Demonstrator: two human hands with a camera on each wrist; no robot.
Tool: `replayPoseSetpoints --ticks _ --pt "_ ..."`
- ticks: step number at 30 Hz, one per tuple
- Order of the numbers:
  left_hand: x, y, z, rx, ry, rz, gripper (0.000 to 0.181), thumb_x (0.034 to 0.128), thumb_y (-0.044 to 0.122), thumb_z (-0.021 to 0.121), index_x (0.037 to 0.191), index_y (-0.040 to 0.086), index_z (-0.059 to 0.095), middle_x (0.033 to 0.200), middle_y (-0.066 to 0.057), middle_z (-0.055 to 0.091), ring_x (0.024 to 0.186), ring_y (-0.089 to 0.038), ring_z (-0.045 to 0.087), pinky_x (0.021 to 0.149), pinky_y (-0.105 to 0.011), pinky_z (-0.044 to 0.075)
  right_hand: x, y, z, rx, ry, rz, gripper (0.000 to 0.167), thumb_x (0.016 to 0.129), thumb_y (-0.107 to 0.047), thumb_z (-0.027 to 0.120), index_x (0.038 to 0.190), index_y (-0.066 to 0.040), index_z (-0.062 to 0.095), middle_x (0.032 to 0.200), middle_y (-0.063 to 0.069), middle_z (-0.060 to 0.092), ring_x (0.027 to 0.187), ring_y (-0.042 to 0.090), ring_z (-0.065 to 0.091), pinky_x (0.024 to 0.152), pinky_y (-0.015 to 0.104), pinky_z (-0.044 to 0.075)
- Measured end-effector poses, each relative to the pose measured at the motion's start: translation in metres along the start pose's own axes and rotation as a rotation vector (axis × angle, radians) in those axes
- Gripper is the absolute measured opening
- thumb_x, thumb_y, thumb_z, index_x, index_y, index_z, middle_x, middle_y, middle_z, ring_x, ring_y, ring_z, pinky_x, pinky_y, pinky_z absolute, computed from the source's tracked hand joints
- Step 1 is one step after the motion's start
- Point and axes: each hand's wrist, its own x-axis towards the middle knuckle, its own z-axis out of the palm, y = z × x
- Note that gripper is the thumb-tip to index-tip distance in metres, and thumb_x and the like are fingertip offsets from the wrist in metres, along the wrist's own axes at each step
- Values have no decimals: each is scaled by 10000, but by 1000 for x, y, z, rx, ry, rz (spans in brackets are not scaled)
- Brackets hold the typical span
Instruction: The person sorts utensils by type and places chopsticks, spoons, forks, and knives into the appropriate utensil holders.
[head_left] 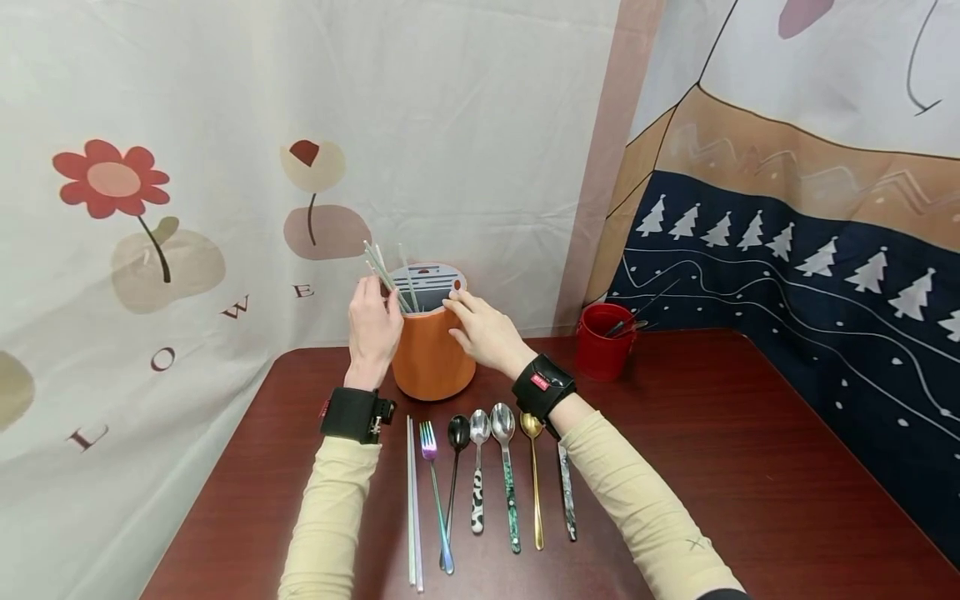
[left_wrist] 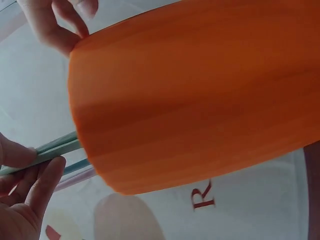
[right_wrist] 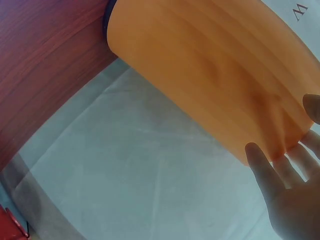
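My left hand [head_left: 373, 325] is at the left rim of an orange utensil holder [head_left: 433, 358]. Thumb and fingers pinch pale green chopsticks [left_wrist: 60, 147] that stick out of the holder, their lower ends hidden inside. Bluish and pinkish sticks [left_wrist: 80, 176] lean beside them. On the holder's right rim rests my right hand [head_left: 487, 332], its fingers extended over the edge. In front lie a pair of chopsticks [head_left: 412, 500], a rainbow fork [head_left: 429, 446], a black spoon [head_left: 458, 433], several other spoons, among them a gold one [head_left: 536, 483], and a patterned handle [head_left: 567, 504] partly under my right arm.
A red cup [head_left: 600, 346] with thin utensils in it stands at the back right of the dark red-brown table [head_left: 712, 433]. Directly behind the table hangs a printed cloth [head_left: 480, 150]; a navy one with white trees [head_left: 787, 308] is on the right.
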Motion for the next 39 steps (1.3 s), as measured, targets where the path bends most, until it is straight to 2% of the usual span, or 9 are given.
replayPoseSetpoints --ticks 9,16,19,22,29,35,39 --pt "-4 -11 5 -14 -53 -66 203 911 66 596 1063 -68 582 917 -236 623 808 -370 621 720 -451 510 1 -3 0 -6 6 0 475 954 -264 567 1399 -131 464 1500 70 405 1370 237 415 988 418 479" --pt "-10 -18 13 1 -88 -160 177 904 105 597 1016 -28 627 929 -217 666 906 -369 501 805 -462 411 0 -2 1 -8 5 -4 477 955 -264 567 1401 -129 463 1502 71 403 1372 241 414 989 411 479" --pt "-11 -19 14 18 -96 -181 178 906 122 582 1003 -16 639 936 -210 671 911 -357 460 804 -459 397 1 -2 1 -7 1 -1 476 957 -266 565 1401 -130 461 1503 68 401 1374 235 411 992 407 477" --pt "-12 -19 16 29 -95 -181 174 907 129 579 986 -12 642 933 -207 670 908 -354 455 798 -455 399 1 -1 1 -8 2 -1 475 957 -266 564 1400 -130 462 1502 66 402 1371 234 415 990 402 478" --pt "-14 -19 19 70 -63 -128 207 907 144 582 951 -51 635 986 -238 598 913 -387 442 825 -466 354 1 0 2 -18 12 -8 472 955 -263 566 1396 -127 466 1497 68 408 1362 236 425 978 402 485" --pt "-18 -19 18 88 -80 -162 251 935 177 558 970 -53 653 1081 -250 522 967 -401 433 831 -476 368 0 0 3 -9 12 -7 476 953 -257 571 1398 -123 466 1498 73 407 1364 243 423 987 407 479" --pt "-24 -17 14 64 -102 -213 262 950 205 539 1053 -20 627 1109 -222 492 990 -387 429 842 -479 399 1 0 2 -5 1 -1 486 957 -263 565 1408 -125 453 1508 71 393 1374 242 411 991 408 477"
